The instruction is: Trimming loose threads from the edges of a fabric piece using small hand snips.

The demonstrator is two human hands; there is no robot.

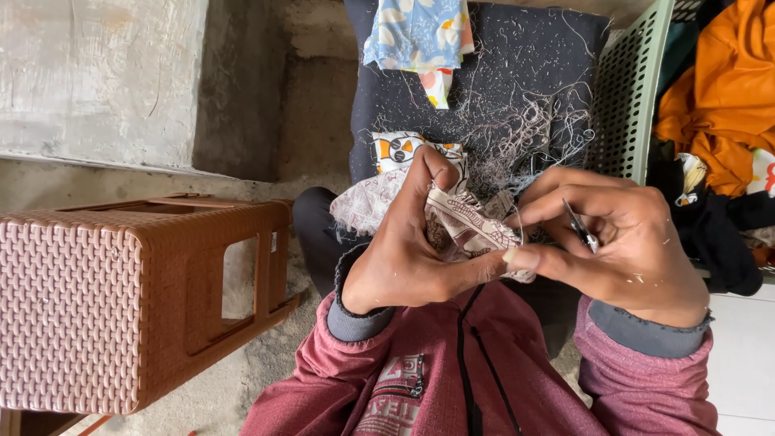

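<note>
Sitting low beside a brown woven plastic stool [121,299], the person in the dark red zip jacket [476,379] works over a dark cushion [517,73] that lies on the lap and is covered with loose thread cuttings [525,133]. To the right stands a pale green plastic basket [630,97] with orange cloth [726,89] and dark clothes heaped in it, and a light blue flowered cloth [416,32] hangs at the far edge of the cushion. The piece in work is a small printed fabric piece [460,226], cream with a brown pattern, held between both hands just above the cushion. The left hand [404,250] is curled, its thumb and fingers pinching the fabric and stretching one edge toward the other hand. The right hand [630,242] has its grip pressed together on a small thread snipper [581,228], while its thumb and forefinger come near the fabric edge; whether they hold a thread I cannot tell. To do this trimming well, I think the fabric should stay tight over the left fingers, so each loose thread stands up, and the blades should close near the seam but not touch the stitches or the cloth itself. Short, calm cuts seem safer than pulling.
</note>
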